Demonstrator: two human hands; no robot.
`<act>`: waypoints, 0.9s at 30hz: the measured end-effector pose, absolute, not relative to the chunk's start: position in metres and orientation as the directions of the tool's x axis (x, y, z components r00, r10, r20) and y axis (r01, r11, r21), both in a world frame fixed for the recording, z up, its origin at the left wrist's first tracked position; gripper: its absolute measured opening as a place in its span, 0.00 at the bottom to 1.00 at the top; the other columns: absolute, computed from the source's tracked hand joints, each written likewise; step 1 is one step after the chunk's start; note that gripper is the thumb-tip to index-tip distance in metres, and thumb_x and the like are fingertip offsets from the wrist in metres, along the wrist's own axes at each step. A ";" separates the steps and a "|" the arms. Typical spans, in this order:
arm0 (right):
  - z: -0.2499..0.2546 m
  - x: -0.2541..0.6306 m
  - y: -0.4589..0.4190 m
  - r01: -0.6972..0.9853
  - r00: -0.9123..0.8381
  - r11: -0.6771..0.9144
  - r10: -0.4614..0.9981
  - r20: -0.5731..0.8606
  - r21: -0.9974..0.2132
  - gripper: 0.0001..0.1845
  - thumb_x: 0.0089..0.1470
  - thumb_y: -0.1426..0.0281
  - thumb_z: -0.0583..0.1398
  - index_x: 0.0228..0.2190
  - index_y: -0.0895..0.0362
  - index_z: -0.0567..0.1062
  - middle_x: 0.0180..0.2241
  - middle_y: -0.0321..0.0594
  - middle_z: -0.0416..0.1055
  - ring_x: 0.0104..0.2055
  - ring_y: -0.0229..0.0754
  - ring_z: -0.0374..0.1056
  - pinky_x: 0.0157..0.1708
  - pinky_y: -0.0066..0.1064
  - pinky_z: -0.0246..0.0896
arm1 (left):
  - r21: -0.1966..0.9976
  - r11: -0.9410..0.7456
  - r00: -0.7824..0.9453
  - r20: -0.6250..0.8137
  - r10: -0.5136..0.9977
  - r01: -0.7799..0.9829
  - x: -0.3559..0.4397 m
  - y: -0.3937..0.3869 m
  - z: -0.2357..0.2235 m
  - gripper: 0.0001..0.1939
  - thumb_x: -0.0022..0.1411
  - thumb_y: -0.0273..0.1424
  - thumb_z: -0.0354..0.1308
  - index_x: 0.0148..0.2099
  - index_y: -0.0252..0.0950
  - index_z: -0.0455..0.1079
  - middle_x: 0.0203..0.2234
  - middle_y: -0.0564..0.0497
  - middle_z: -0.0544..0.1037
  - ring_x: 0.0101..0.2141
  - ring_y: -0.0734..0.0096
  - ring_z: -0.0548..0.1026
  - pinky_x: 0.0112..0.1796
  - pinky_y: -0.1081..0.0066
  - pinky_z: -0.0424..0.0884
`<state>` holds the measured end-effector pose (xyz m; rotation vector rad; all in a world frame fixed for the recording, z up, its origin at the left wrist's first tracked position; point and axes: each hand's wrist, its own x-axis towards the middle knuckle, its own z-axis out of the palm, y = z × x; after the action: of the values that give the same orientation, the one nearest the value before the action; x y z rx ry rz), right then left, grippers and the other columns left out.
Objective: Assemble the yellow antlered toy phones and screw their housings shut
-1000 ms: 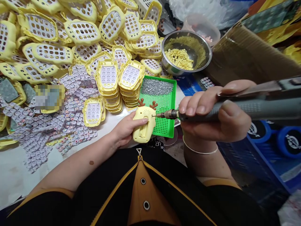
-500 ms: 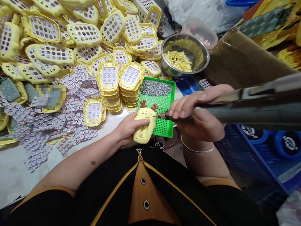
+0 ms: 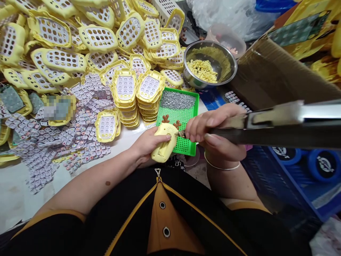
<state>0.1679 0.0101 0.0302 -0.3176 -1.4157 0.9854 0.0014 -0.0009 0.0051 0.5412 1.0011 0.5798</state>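
The left hand (image 3: 145,145) has one pale yellow casing (image 3: 162,144) in its grip, narrowed to the casing's thickness, with the thumb across the face and the other fingers mostly hidden. Two brown antlers (image 3: 165,119) top the casing, which is held just in front of the body and overlaps the near left part of one green tray (image 3: 183,146) in view. The right hand (image 3: 213,129) has its grip closed round one power screwdriver (image 3: 266,132); the tip points at the casing's upper right edge, too small to tell whether it touches. Screws (image 3: 178,99), too many to count, fill the tray's far end. Just left of the tray, two main stacks of shells (image 3: 124,106) rise from the white table (image 3: 16,199). Beyond the tray sits one metal bowl (image 3: 226,58) with many small yellow pieces (image 3: 201,71). Farther left, uncounted button sheets (image 3: 77,124) overlap in a heap.
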 end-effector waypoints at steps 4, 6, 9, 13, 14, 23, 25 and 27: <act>0.032 0.170 0.007 -0.355 -0.041 0.616 0.741 0.670 -0.703 0.16 0.51 0.70 0.65 0.43 0.53 0.77 0.17 0.28 0.65 0.16 0.36 0.63 0.16 0.30 0.63 | 0.646 0.734 0.395 -0.631 0.668 -0.210 0.005 -0.001 0.007 0.15 0.53 0.25 0.64 0.46 0.32 0.73 0.32 0.47 0.80 0.29 0.69 0.77 0.33 0.69 0.72; 0.034 0.172 0.006 -0.356 0.020 0.644 0.729 0.684 -0.677 0.10 0.52 0.69 0.65 0.39 0.53 0.77 0.17 0.28 0.64 0.16 0.35 0.62 0.16 0.29 0.63 | 0.640 0.742 0.354 -0.658 0.664 -0.202 0.006 0.000 0.007 0.14 0.55 0.24 0.62 0.45 0.32 0.72 0.31 0.47 0.80 0.28 0.69 0.76 0.32 0.69 0.72; 0.039 0.178 0.003 -0.334 0.044 0.663 0.720 0.692 -0.669 0.08 0.53 0.68 0.65 0.38 0.52 0.77 0.16 0.28 0.63 0.15 0.35 0.62 0.16 0.30 0.64 | 0.637 0.745 0.319 -0.677 0.663 -0.198 0.006 0.001 0.007 0.12 0.57 0.23 0.60 0.46 0.32 0.72 0.31 0.47 0.80 0.28 0.69 0.77 0.32 0.68 0.73; 0.026 0.193 0.008 -0.162 0.090 0.680 0.732 0.675 -0.716 0.10 0.50 0.68 0.66 0.37 0.48 0.76 0.19 0.28 0.67 0.18 0.36 0.66 0.20 0.31 0.66 | 0.619 0.755 0.340 -0.677 0.653 -0.216 0.005 0.002 0.008 0.12 0.57 0.22 0.60 0.46 0.32 0.72 0.30 0.48 0.80 0.28 0.69 0.77 0.31 0.69 0.73; 0.019 0.197 0.011 -0.112 0.102 0.669 0.744 0.661 -0.735 0.11 0.50 0.69 0.67 0.37 0.47 0.76 0.20 0.28 0.69 0.19 0.36 0.67 0.20 0.31 0.66 | 0.610 0.760 0.351 -0.677 0.647 -0.223 0.004 0.002 0.008 0.13 0.57 0.22 0.61 0.46 0.32 0.72 0.30 0.48 0.80 0.28 0.69 0.77 0.31 0.69 0.73; -0.026 0.207 0.036 -0.023 0.145 0.637 0.764 0.628 -0.770 0.11 0.52 0.66 0.66 0.39 0.44 0.75 0.21 0.27 0.65 0.20 0.36 0.65 0.20 0.31 0.64 | 0.562 0.787 0.401 -0.678 0.615 -0.256 0.000 0.003 0.010 0.17 0.52 0.21 0.64 0.46 0.31 0.72 0.31 0.46 0.80 0.28 0.67 0.78 0.31 0.68 0.75; -0.027 0.207 0.037 -0.022 0.143 0.631 0.770 0.622 -0.776 0.10 0.53 0.65 0.66 0.39 0.44 0.75 0.20 0.28 0.65 0.20 0.36 0.65 0.20 0.31 0.63 | 0.549 0.798 0.412 -0.685 0.600 -0.250 0.000 0.003 0.010 0.17 0.52 0.22 0.64 0.46 0.30 0.73 0.31 0.45 0.81 0.28 0.67 0.78 0.31 0.68 0.75; -0.029 0.208 0.038 -0.015 0.148 0.618 0.779 0.609 -0.786 0.10 0.52 0.64 0.66 0.39 0.43 0.75 0.20 0.28 0.64 0.20 0.36 0.64 0.20 0.31 0.63 | 0.544 0.801 0.420 -0.685 0.595 -0.249 0.000 0.004 0.009 0.19 0.52 0.22 0.64 0.48 0.30 0.72 0.32 0.45 0.81 0.28 0.67 0.78 0.31 0.68 0.75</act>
<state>0.2083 0.0379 -0.0292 -0.7327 -1.3102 0.6508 0.0000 0.0040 0.0094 0.3887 1.0074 0.5461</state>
